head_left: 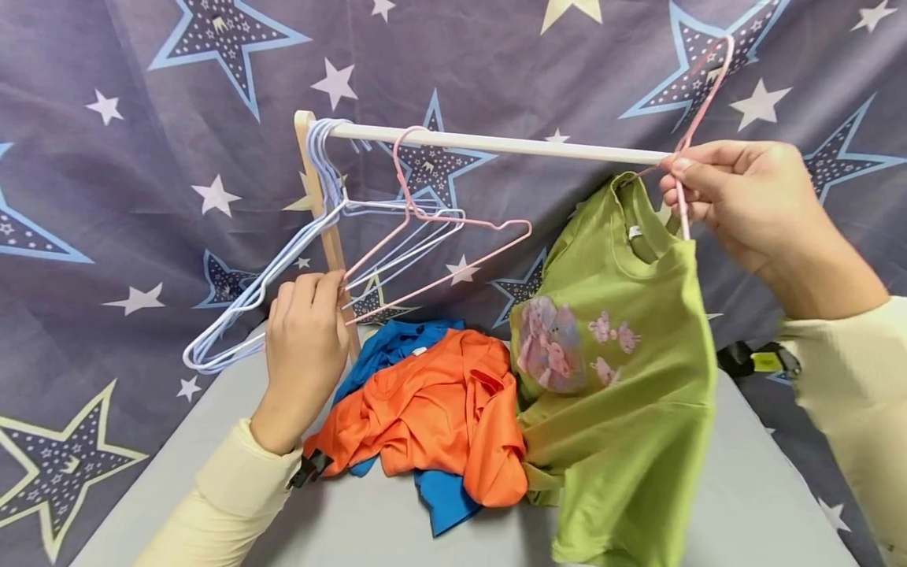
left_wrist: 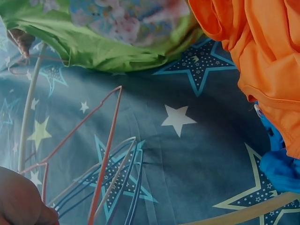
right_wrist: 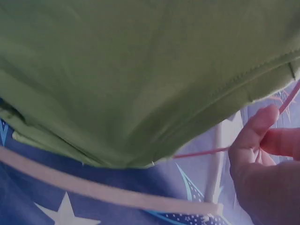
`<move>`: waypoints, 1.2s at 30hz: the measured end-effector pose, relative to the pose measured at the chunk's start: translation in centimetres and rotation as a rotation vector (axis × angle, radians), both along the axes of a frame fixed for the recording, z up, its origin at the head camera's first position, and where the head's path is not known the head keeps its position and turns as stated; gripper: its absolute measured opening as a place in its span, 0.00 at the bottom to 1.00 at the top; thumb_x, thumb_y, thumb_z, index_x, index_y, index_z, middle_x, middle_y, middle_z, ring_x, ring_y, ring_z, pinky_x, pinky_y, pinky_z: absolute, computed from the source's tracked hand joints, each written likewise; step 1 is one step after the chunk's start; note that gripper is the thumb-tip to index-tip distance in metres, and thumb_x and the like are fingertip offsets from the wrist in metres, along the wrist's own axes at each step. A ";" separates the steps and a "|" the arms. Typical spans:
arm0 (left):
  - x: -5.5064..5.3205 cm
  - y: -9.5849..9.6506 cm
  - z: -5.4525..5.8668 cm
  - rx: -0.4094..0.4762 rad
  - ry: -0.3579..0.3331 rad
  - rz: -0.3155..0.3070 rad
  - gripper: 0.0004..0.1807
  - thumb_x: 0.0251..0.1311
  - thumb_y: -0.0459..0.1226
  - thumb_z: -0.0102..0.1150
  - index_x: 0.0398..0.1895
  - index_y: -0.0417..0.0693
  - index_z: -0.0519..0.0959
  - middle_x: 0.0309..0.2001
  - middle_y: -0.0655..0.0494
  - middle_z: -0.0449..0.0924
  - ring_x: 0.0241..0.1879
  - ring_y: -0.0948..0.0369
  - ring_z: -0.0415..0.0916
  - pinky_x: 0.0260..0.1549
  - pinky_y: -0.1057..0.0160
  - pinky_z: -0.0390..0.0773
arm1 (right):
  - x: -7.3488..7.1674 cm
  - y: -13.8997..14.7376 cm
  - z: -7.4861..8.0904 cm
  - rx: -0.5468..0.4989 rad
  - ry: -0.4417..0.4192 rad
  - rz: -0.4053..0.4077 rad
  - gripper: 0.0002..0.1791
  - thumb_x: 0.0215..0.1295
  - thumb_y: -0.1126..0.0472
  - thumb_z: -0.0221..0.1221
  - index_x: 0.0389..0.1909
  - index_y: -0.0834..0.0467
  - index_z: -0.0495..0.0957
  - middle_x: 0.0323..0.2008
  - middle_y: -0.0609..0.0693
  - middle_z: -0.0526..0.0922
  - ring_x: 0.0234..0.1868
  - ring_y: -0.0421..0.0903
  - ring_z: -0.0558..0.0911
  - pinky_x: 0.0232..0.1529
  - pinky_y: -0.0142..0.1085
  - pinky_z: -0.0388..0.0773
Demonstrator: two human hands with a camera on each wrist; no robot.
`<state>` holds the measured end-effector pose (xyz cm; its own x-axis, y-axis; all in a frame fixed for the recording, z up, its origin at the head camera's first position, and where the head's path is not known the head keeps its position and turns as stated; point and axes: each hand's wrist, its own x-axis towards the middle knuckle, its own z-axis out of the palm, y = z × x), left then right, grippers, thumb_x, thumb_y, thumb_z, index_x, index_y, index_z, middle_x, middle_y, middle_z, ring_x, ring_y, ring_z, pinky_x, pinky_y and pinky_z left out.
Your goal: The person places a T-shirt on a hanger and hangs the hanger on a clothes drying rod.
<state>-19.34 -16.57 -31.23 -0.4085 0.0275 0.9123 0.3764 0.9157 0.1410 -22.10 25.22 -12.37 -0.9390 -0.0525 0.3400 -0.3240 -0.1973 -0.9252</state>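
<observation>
My right hand (head_left: pixel 758 197) pinches a pink hanger (head_left: pixel 711 94) just below its hook, near the right end of the white rail (head_left: pixel 496 143). From that hanger hangs a green T-shirt (head_left: pixel 616 315) with a pink printed design; most of the hanger's lower part is hidden inside it. In the right wrist view, my thumb and fingers (right_wrist: pixel 255 136) hold the pink wire beside the shirt's neckline. On the rail's left part hangs an empty pink hanger (head_left: pixel 404 177). My left hand (head_left: pixel 308 339), fingers curled, grips its left end, close to several blue and white hangers (head_left: pixel 262 283).
An orange garment (head_left: pixel 439 402) lies crumpled over a blue one (head_left: pixel 446 500) on the grey table (head_left: pixel 510 535), below the rail. A wooden post (head_left: pixel 331 244) holds up the rail's left end. Behind hangs a star-patterned cloth (head_left: pixel 248 157).
</observation>
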 end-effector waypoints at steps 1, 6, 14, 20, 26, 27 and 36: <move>0.0 0.1 0.0 0.003 0.003 -0.001 0.11 0.76 0.30 0.50 0.49 0.31 0.81 0.41 0.36 0.79 0.36 0.39 0.71 0.36 0.44 0.73 | -0.1 0.3 0.4 -0.001 -0.018 0.003 0.03 0.66 0.76 0.62 0.36 0.73 0.84 0.26 0.62 0.86 0.24 0.47 0.86 0.25 0.33 0.84; -0.1 0.2 0.1 0.007 0.005 -0.022 0.11 0.74 0.28 0.50 0.50 0.30 0.81 0.41 0.35 0.79 0.36 0.39 0.72 0.37 0.43 0.74 | 0.1 1.8 1.8 -0.014 -0.080 0.013 0.05 0.67 0.76 0.61 0.37 0.73 0.85 0.28 0.63 0.87 0.24 0.48 0.86 0.24 0.34 0.84; -0.2 0.3 0.2 0.056 0.012 -0.058 0.11 0.68 0.23 0.54 0.50 0.29 0.81 0.40 0.34 0.78 0.35 0.38 0.71 0.41 0.42 0.74 | 0.0 2.6 0.9 0.069 -0.056 0.010 0.08 0.69 0.76 0.58 0.36 0.70 0.86 0.29 0.61 0.88 0.24 0.46 0.87 0.26 0.33 0.84; -0.1 0.5 0.1 0.071 0.012 -0.074 0.11 0.69 0.23 0.54 0.50 0.30 0.82 0.41 0.35 0.79 0.35 0.38 0.71 0.40 0.43 0.75 | -0.3 2.8 -1.3 0.149 -0.041 -0.003 0.10 0.71 0.75 0.57 0.33 0.67 0.87 0.27 0.58 0.87 0.23 0.44 0.86 0.24 0.30 0.82; 0.0 0.5 0.0 0.065 -0.002 -0.074 0.12 0.68 0.22 0.53 0.50 0.29 0.81 0.41 0.35 0.78 0.35 0.39 0.71 0.39 0.44 0.75 | -0.7 2.5 -2.7 0.313 0.000 -0.071 0.13 0.72 0.71 0.58 0.30 0.59 0.88 0.24 0.53 0.87 0.22 0.41 0.85 0.26 0.30 0.83; -0.1 0.5 0.0 0.059 -0.005 -0.071 0.12 0.69 0.22 0.52 0.50 0.29 0.81 0.41 0.35 0.78 0.35 0.39 0.71 0.39 0.44 0.75 | -0.7 2.4 -2.9 0.353 0.010 -0.091 0.14 0.72 0.71 0.57 0.30 0.57 0.88 0.24 0.52 0.87 0.21 0.41 0.85 0.26 0.30 0.83; 0.0 0.4 -0.1 0.033 -0.009 -0.068 0.12 0.72 0.25 0.50 0.51 0.29 0.80 0.41 0.34 0.78 0.35 0.38 0.71 0.39 0.43 0.75 | -0.9 2.1 -4.5 0.745 0.040 -0.270 0.08 0.77 0.62 0.56 0.39 0.58 0.83 0.21 0.37 0.86 0.22 0.34 0.84 0.28 0.29 0.82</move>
